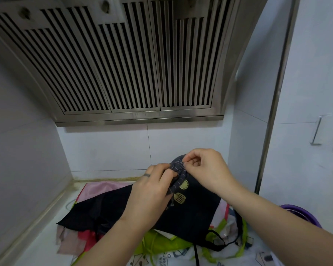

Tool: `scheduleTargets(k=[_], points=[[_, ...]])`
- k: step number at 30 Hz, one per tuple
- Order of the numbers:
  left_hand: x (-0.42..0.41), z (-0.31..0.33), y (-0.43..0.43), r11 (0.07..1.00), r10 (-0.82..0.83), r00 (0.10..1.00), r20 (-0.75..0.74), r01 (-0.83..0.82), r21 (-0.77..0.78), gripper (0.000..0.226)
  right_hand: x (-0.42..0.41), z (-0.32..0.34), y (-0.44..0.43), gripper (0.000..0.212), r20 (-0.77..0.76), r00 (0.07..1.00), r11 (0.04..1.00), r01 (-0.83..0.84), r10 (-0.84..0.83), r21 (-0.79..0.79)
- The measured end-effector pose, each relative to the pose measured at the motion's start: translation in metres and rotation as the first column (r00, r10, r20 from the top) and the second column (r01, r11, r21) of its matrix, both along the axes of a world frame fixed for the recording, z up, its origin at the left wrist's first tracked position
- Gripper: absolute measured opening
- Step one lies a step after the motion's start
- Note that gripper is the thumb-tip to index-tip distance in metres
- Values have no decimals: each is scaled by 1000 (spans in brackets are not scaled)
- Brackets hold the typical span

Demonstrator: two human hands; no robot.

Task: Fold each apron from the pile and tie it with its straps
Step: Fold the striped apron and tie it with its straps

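Item: dark apron [192,214], lying atop the pile [161,244] on the counter [46,237]. Left hand [152,187] grips its bunched striped fabric [178,178]; right hand [206,167] pinches the same bunch from the right. Step, judged: gathering the top before folding; next calls for smoothing flat. Walls close left and far; open room nearer

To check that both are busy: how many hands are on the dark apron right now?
2. The left hand grips the striped bunch at the top of the dark apron from the left. The right hand pinches the same bunch from the right. No other hands are in view.
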State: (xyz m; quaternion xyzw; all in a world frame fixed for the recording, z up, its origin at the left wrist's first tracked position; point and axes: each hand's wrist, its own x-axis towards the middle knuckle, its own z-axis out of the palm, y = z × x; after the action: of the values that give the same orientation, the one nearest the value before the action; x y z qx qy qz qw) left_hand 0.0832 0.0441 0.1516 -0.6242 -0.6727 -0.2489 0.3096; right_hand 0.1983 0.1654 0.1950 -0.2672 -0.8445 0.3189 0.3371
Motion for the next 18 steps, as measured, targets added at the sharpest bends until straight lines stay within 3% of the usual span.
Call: scheduleTargets(k=[2,8,11,14,18], points=[[1,1,0,1000,5,1000,0,-5,6,66,2,-1,-3,9,10,1000,994,26,-27,103],[4,5,3,999,26,1000,-11,-26,31,55,5,3,-6,20,67,997,956,25,-46,292],[7,4,5,999,53,998,-33,-53,2,49,4,4,-6,17,181,979,931,22,-94,365],[7,-1,8,996,79,995,-58,-82,-36,48,1,5,-7,19,349,928,921,-15,-133,390],[8,-6,12,996,71,996,-61,-74,-47,46,-2,-3,-5,19,360,923,913,-27,-133,406]])
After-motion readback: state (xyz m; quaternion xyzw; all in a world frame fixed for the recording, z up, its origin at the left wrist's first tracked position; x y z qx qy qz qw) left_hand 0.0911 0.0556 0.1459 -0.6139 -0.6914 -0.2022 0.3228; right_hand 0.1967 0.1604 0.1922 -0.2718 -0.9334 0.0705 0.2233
